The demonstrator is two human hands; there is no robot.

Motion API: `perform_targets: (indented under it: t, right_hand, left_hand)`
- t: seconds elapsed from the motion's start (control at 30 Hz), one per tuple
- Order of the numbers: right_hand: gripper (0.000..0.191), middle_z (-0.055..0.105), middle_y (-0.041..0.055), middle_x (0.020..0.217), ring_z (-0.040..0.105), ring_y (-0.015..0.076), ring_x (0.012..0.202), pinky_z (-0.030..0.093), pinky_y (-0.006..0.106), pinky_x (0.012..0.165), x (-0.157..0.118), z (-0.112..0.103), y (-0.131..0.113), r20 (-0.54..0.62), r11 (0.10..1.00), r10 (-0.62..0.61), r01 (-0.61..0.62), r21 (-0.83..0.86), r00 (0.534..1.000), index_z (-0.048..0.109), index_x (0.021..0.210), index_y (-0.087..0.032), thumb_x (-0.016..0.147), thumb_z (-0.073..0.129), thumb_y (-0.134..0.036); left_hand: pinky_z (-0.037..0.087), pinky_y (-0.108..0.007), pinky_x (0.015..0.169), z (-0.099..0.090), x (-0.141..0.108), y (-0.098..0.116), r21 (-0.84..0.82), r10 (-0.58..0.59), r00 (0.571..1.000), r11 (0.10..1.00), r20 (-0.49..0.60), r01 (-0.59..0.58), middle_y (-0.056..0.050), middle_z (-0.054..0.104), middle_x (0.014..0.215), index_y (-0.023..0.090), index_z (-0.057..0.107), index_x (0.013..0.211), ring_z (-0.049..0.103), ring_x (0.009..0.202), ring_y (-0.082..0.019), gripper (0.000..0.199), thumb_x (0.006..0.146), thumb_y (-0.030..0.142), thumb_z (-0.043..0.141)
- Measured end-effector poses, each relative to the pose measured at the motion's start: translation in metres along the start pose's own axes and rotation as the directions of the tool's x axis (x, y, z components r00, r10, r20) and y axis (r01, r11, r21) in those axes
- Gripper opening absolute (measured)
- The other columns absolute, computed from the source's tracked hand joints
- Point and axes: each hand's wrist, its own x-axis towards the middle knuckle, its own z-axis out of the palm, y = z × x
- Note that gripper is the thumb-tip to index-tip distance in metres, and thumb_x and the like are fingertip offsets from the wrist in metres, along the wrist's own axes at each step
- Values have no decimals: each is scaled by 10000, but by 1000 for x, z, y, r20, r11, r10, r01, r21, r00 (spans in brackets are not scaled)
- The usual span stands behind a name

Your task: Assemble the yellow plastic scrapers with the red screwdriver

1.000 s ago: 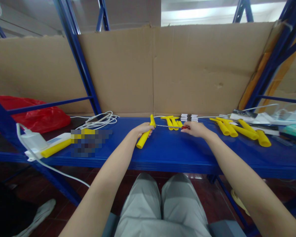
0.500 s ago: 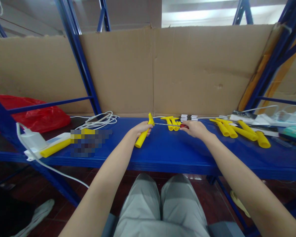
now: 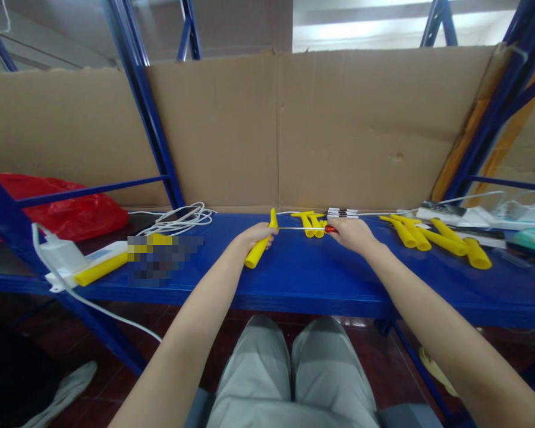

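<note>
Wrapped in my left hand (image 3: pixel 257 235) is a yellow plastic handle-like piece (image 3: pixel 257 254), its thick round end pointing down toward me and a narrower part sticking up above the fist. My right hand (image 3: pixel 348 233) is closed round the red handle of a screwdriver (image 3: pixel 301 228). Its thin metal shaft runs level to the left, and the tip meets the upper part of the yellow piece. Just behind the shaft lie several similar yellow pieces (image 3: pixel 311 224). Whether a screw sits at the tip is too small to tell.
More yellow pieces (image 3: pixel 428 236) lie to the right on the blue bench (image 3: pixel 312 279). Small black-and-white packs (image 3: pixel 342 212) stand at the back. A coiled white cable (image 3: pixel 182 219) and a power strip (image 3: pixel 109 252) are at left. A cardboard wall (image 3: pixel 214 131) closes the rear.
Both hands hold nearly the same place. The screwdriver's red handle looks slightly turned in my right hand, and the view has shifted a little.
</note>
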Motion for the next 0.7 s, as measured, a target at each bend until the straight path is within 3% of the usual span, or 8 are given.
perform_targets:
  t: [0.27,0.47,0.6,0.7]
  right_hand:
    - [293,675,129,990,634,271,889,414,305,650,-2,1,-1,143,992,122,-123,1,982,561,1057,-173,868,409,-337]
    - [392,679,130,989,631,256,903,426,300,688,0,2,0,184,986,88,-111,122,979,584,1033,-175,877,375,-467]
    - [373,679,127,990,632,235,888,429,293,699,4,7,2,237,975,58,-106,196,970,619,975,-166,904,343,-406]
    - [334,677,129,983,631,239,882,428,292,696,4,7,2,200,976,66,-104,189,978,622,976,-167,882,406,-404]
  left_hand:
    - [336,-177,392,2,1,1,-20,53,999,998,12,-53,58,444,483,177,422,844,400,361,-70,115,803,73,453]
    - [344,-184,392,-1,9,-3,-28,70,998,997,6,-70,60,442,500,172,420,863,409,374,-73,131,792,76,474]
    - [344,-183,392,-2,12,-5,-8,70,998,997,-5,-70,55,454,522,168,425,869,420,384,-71,145,780,73,489]
    - [341,-183,390,-1,10,-4,0,70,998,998,-9,-70,55,452,522,166,425,871,414,381,-69,136,785,76,481]
